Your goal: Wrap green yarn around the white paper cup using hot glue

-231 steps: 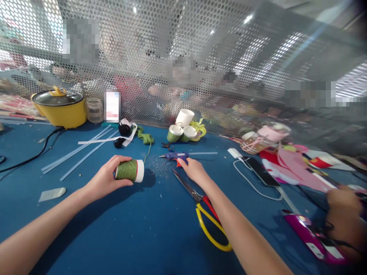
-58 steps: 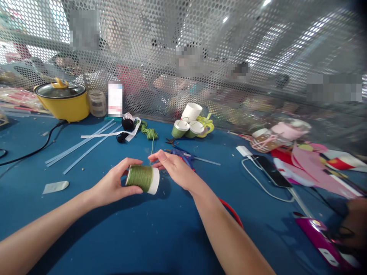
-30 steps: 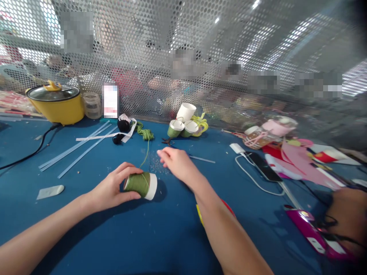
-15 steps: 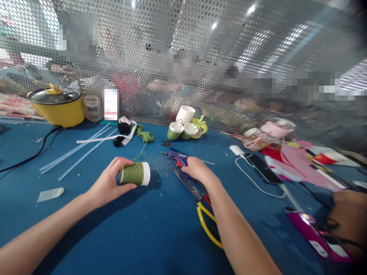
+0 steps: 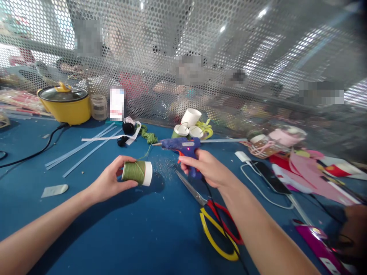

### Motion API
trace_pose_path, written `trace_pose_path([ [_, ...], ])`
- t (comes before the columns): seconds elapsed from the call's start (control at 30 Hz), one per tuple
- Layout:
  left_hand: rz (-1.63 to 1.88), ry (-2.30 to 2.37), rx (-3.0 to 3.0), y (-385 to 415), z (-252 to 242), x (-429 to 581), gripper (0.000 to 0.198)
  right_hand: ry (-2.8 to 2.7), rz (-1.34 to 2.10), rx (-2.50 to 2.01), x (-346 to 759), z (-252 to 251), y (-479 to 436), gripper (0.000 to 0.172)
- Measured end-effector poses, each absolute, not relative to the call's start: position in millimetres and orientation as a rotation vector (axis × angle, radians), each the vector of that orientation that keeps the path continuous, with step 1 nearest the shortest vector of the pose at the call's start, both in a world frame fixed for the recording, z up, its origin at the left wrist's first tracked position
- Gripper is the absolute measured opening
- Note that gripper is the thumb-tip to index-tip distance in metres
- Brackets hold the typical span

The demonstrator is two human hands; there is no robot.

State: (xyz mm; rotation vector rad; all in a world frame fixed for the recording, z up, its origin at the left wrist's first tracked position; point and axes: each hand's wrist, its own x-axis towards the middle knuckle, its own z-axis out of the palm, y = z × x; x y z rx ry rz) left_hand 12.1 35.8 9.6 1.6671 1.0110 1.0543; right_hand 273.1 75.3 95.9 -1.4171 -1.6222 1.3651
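My left hand (image 5: 113, 177) holds a paper cup (image 5: 137, 173) on its side, wound with green yarn, its white end facing right. A strand runs from it up to a loose heap of green yarn (image 5: 149, 135). My right hand (image 5: 205, 166) grips a blue glue gun (image 5: 180, 144), nozzle pointing left, with a finger at the orange trigger. A clear glue stick (image 5: 223, 141) sticks out of its back. Below the gun, scissors (image 5: 196, 192) with red and yellow handles lie on the blue table (image 5: 120, 236).
Behind stand three cups (image 5: 191, 117), a yellow pot (image 5: 69, 109), a jar (image 5: 99, 107) and a lit phone (image 5: 116, 103). Glue sticks (image 5: 86, 152) lie left. At right are a dark phone (image 5: 269, 177), pink felt (image 5: 309, 172) and a purple power strip (image 5: 315, 244).
My right hand has raised the glue gun off the table, above the scissors. My left hand still holds the cup in about the same place. The view has shifted slightly.
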Motion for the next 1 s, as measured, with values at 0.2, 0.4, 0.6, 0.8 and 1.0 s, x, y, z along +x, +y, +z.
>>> trace_pose_path([
  [0.2, 1.036, 1.033, 1.593, 41, 14, 8, 0.045, -1.830, 1.312, -1.391, 248, 103, 47, 0.018],
  [0.4, 1.080, 1.070, 1.631, 44, 11, 4, 0.044, -1.875, 1.147, -1.644, 240, 97, 28, 0.021],
  [0.6, 1.075, 1.119, 1.686, 44, 9, 3, 0.043, -1.966, 1.040, -1.692, 242, 91, 27, 0.019],
  [0.8, 1.064, 1.141, 1.685, 44, 10, 4, 0.043, -2.132, 0.787, -1.617, 243, 88, 24, 0.015],
  [1.0, 1.054, 1.166, 1.699, 45, 9, 3, 0.043, -2.210, 0.753, -1.526, 244, 90, 26, 0.013],
])
